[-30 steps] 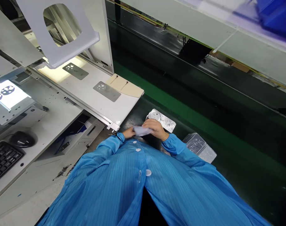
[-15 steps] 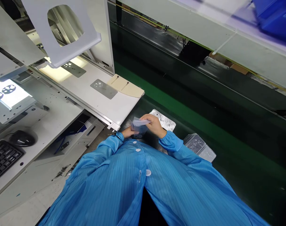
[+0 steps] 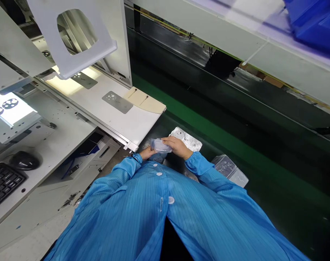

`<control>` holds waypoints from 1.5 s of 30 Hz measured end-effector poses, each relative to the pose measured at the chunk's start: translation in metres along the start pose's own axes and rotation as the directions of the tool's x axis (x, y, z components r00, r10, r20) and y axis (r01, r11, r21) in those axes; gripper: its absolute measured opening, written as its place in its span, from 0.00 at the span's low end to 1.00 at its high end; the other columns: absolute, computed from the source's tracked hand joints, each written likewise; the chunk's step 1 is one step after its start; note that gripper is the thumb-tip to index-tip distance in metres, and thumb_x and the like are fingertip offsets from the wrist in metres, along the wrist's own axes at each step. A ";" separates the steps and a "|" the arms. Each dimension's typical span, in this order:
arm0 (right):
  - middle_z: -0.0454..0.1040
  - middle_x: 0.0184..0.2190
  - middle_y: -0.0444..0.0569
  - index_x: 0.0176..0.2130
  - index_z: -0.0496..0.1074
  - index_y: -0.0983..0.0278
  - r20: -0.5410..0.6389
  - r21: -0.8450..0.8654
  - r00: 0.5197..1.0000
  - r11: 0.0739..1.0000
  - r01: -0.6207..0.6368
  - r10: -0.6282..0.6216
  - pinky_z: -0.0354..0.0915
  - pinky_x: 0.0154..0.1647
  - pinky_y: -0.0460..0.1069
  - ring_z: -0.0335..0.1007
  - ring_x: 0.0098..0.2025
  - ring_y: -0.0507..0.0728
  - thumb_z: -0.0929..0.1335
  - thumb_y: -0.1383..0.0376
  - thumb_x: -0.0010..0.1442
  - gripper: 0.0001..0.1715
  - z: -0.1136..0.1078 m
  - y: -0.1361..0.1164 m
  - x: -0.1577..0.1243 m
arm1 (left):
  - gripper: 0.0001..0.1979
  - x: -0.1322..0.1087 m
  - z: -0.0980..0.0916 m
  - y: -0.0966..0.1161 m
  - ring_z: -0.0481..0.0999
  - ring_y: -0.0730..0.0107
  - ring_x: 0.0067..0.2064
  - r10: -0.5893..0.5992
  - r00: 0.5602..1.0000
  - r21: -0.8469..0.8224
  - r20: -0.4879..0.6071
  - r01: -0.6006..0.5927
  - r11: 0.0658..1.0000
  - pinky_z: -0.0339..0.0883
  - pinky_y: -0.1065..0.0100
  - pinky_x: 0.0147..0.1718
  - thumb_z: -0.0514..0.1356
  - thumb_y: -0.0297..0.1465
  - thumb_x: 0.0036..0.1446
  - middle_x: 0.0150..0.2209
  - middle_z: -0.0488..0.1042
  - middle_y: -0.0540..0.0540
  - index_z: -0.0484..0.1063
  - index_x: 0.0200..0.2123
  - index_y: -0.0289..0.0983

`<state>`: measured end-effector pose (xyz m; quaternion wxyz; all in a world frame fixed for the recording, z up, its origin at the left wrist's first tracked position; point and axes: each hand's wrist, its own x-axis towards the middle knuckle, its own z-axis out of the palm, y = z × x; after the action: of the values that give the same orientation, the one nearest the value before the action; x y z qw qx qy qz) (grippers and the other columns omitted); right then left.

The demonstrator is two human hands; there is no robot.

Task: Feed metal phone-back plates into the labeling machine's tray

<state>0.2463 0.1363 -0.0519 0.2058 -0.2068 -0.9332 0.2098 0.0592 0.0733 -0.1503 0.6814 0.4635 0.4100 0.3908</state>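
Observation:
Close to my blue work coat [image 3: 151,210], both hands are closed on one bundle of clear, whitish plastic film [image 3: 159,145]. My left hand [image 3: 146,153] grips its left end. My right hand [image 3: 178,145] pinches the right side, fingers over the top. Just below the film shows a bluish-grey panel [image 3: 157,158] with dark marks; whether it lies inside the film I cannot tell. Behind my right hand lies a silvery, speckled plate [image 3: 190,139] with small holes at one end. Clear plastic packs [image 3: 230,170] lie right of my right sleeve.
A white machine conveyor [image 3: 121,125] at the left carries thin grey panels with round holes, one grey panel [image 3: 117,102] near its end. A mouse [image 3: 25,160], keyboard [image 3: 4,181] and lit screen [image 3: 15,108] are farther left. The dark green surface [image 3: 208,134] runs beyond my hands.
The film has tipped from standing up to lying flatter between my hands, showing more of its face. My right hand has lowered slightly.

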 end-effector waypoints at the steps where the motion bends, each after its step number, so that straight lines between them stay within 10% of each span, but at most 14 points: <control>1: 0.75 0.44 0.54 0.41 0.72 0.62 -0.033 0.030 0.999 0.999 -0.014 0.015 0.69 0.45 0.56 0.71 0.45 0.57 0.57 0.65 0.65 0.15 0.000 0.001 0.002 | 0.28 -0.001 0.000 0.002 0.67 0.52 0.54 -0.001 1.000 0.005 0.005 0.001 1.000 0.52 0.53 0.57 0.64 0.45 0.44 0.48 0.74 0.39 0.71 0.45 0.33; 17: 0.78 0.38 0.49 0.33 0.72 0.60 -0.277 0.173 0.949 0.979 -0.107 0.152 0.68 0.44 0.57 0.72 0.42 0.57 0.60 0.63 0.63 0.13 -0.014 -0.050 0.004 | 0.18 -0.004 0.003 0.011 0.71 0.71 0.30 -0.011 0.999 0.124 0.045 0.005 0.992 0.66 0.68 0.35 0.70 0.35 0.36 0.25 0.74 0.51 0.72 0.30 0.31; 45: 0.77 0.38 0.49 0.32 0.69 0.60 -0.298 0.307 0.896 0.922 -0.236 0.329 0.69 0.42 0.54 0.73 0.40 0.57 0.62 0.62 0.61 0.08 -0.050 -0.091 0.017 | 0.27 -0.011 0.001 0.004 0.74 0.56 0.44 -0.009 0.998 0.151 0.055 0.000 0.988 0.63 0.56 0.50 0.71 0.34 0.33 0.36 0.78 0.42 0.73 0.40 0.31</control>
<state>0.2285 0.0849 0.0381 0.3584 -0.3454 -0.8060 0.3203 0.0555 0.0636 -0.1438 0.6563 0.5237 0.4203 0.3440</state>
